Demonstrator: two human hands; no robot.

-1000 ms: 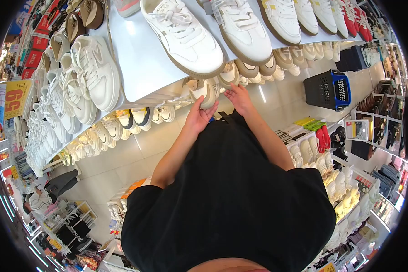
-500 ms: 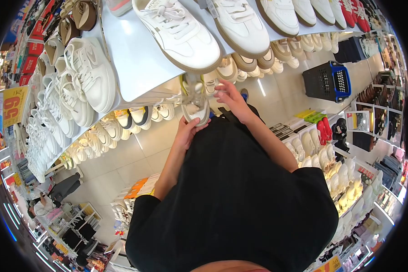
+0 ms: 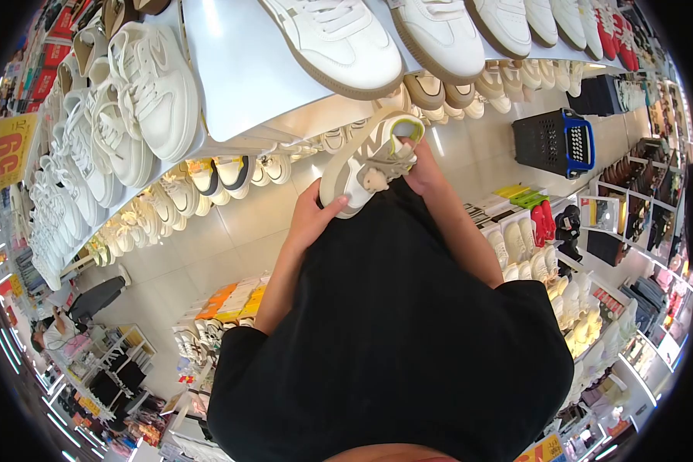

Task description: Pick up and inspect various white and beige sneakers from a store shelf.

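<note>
A white and beige sneaker [image 3: 356, 171] with a yellow-green lining and a small plush charm on its laces is held in the air between both hands, tilted with its sole to the upper left. My left hand [image 3: 313, 213] grips the toe end, thumb on the upper. At the heel end, my right hand [image 3: 422, 168] is closed on the shoe near its opening; some of those fingers are hidden behind it. Just above hangs the edge of a white display shelf [image 3: 242, 115] with white sneakers [image 3: 346, 50] on top.
More white shoes [image 3: 155, 92] line the shelf at the left, with further rows beneath. A black and blue basket [image 3: 553, 145] stands on the floor at the right. Shoe racks [image 3: 543, 266] are at the lower right. Another person [image 3: 58, 333] is far off at the left.
The sneaker has turned from upright to slanted, its side and sole edge now showing. My right hand has moved down and closed on its heel end. The view has shifted slightly.
</note>
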